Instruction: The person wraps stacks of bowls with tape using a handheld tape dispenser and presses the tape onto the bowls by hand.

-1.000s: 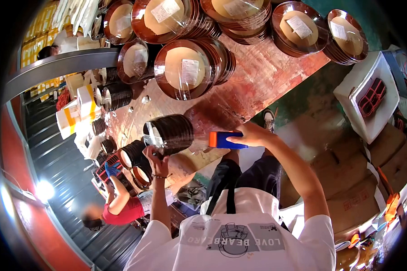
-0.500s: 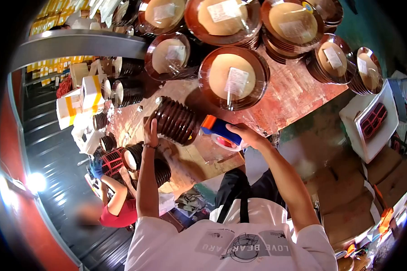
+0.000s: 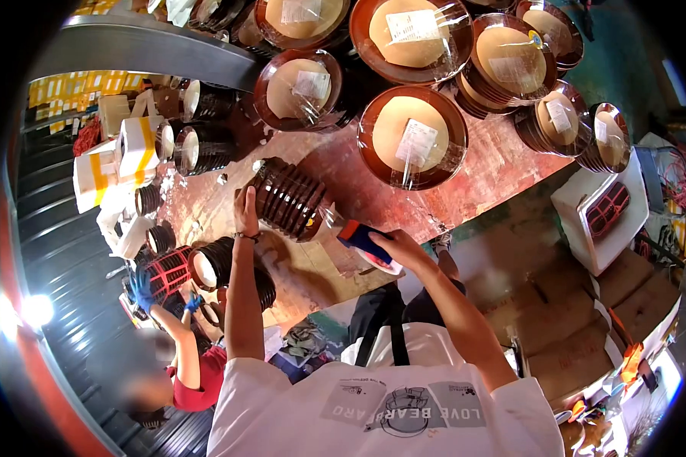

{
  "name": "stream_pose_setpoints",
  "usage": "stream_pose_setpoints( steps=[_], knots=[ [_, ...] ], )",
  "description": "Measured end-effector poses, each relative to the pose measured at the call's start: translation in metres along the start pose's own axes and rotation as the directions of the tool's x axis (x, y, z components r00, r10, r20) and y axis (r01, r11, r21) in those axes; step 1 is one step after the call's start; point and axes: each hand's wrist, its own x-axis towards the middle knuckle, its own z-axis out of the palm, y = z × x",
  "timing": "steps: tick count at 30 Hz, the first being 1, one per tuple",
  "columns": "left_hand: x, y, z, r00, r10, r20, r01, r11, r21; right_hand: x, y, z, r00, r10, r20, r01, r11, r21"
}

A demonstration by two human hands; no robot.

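A stack of glossy dark brown bowls or plates (image 3: 288,199) lies on its side on the worn table. My left hand (image 3: 247,212) holds the stack at its left end, the fingers pressed against the outer piece. In my right hand (image 3: 399,248) is a blue and orange tape dispenser (image 3: 360,238), its orange head pointing at the stack's right end. A clear strip (image 3: 332,217) shows between the dispenser and the stack. Just beyond, a wrapped stack of brown plates (image 3: 413,139) stands upright with a white label on top.
More wrapped plate stacks (image 3: 299,85) crowd the table's far side. At the left a co-worker's blue-gloved hand (image 3: 140,289) is by a stack in red netting (image 3: 168,274). White foam boxes (image 3: 137,152) stand behind. A white foam box (image 3: 602,217) and flattened cardboard (image 3: 564,320) lie right.
The view has shifted a little. My right hand and the dispenser have moved lower and tilted, and the clear strip now shows by the stack. The co-worker's second blue glove has come into view.
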Motion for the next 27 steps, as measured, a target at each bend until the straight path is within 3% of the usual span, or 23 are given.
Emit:
stream_pose_setpoints(
  steps=[2, 4, 6, 8, 9, 10, 13, 14, 16, 18, 19, 20, 22, 23, 24, 26, 27],
  knots=[
    [-0.003, 0.003, 0.0, 1.0, -0.017, 0.023, 0.017, 1.0, -0.006, 0.001, -0.031, 0.003, 1.0, 0.013, -0.029, -0.014, 1.0, -0.019],
    [-0.001, 0.003, 0.0, 1.0, 0.006, 0.016, -0.006, 1.0, 0.0, 0.01, -0.052, 0.006, 0.993, 0.07, -0.093, -0.094, 0.955, -0.281],
    [-0.004, 0.006, -0.001, 1.0, -0.021, 0.018, 0.021, 1.0, 0.005, 0.02, -0.071, 0.012, 0.992, 0.015, -0.126, -0.052, 0.955, -0.293],
    [-0.015, 0.037, -0.003, 0.979, 0.191, 0.077, -0.186, 0.98, -0.063, 0.015, -0.115, 0.016, 0.978, 0.205, 0.035, -0.169, 0.88, -0.444],
    [-0.019, 0.053, -0.004, 0.955, 0.27, 0.124, -0.268, 0.963, -0.032, 0.026, -0.108, 0.038, 0.994, 0.103, -0.032, -0.101, 0.789, -0.606],
    [-0.023, 0.07, -0.001, 0.949, 0.288, 0.129, -0.29, 0.957, 0.0, 0.034, -0.079, 0.077, 0.982, -0.171, -0.076, -0.004, 0.388, -0.922],
    [-0.022, 0.088, 0.001, 0.966, 0.22, 0.138, -0.216, 0.975, -0.045, 0.046, -0.046, 0.103, 0.973, -0.219, -0.069, 0.021, 0.385, -0.923],
    [-0.02, 0.081, 0.001, 0.96, 0.251, 0.124, -0.251, 0.968, -0.016, 0.012, -0.086, 0.071, 0.986, -0.069, -0.154, -0.078, 0.623, -0.778],
    [-0.02, 0.076, 0.004, 0.953, 0.283, 0.108, -0.285, 0.959, 0.001, -0.016, -0.103, 0.032, 0.962, 0.073, -0.263, -0.226, 0.752, -0.619],
    [-0.031, 0.073, 0.003, 0.978, 0.205, 0.039, -0.205, 0.979, 0.017, -0.026, -0.077, 0.019, 0.897, -0.063, -0.437, -0.259, 0.727, -0.636],
    [-0.035, 0.069, 0.004, 0.982, 0.185, 0.029, -0.185, 0.983, -0.003, -0.028, -0.066, 0.019, 0.765, -0.375, -0.523, -0.159, 0.677, -0.719],
    [-0.043, 0.067, 0.004, 0.985, 0.173, 0.007, -0.173, 0.985, 0.001, -0.024, -0.059, 0.025, 0.761, -0.386, -0.522, -0.154, 0.673, -0.723],
    [-0.056, 0.072, 0.004, 0.984, 0.178, -0.02, -0.176, 0.98, 0.091, -0.02, -0.073, 0.05, 0.76, -0.395, -0.516, 0.002, 0.795, -0.606],
    [-0.066, 0.082, 0.008, 0.987, 0.144, -0.071, -0.139, 0.988, 0.068, -0.014, -0.088, 0.068, 0.607, -0.62, -0.497, 0.073, 0.666, -0.742],
    [-0.072, 0.087, 0.013, 0.978, 0.17, -0.116, -0.163, 0.984, 0.07, -0.025, -0.095, 0.089, 0.794, -0.549, -0.262, -0.014, 0.414, -0.91],
    [-0.083, 0.084, 0.018, 0.969, 0.198, -0.145, -0.173, 0.97, 0.169, -0.004, -0.077, 0.131, 0.818, -0.47, -0.332, -0.087, 0.469, -0.879],
    [-0.086, 0.083, 0.017, 0.96, 0.229, -0.164, -0.194, 0.96, 0.202, -0.014, -0.095, 0.117, 0.832, -0.426, -0.356, -0.047, 0.585, -0.81]
  ],
)
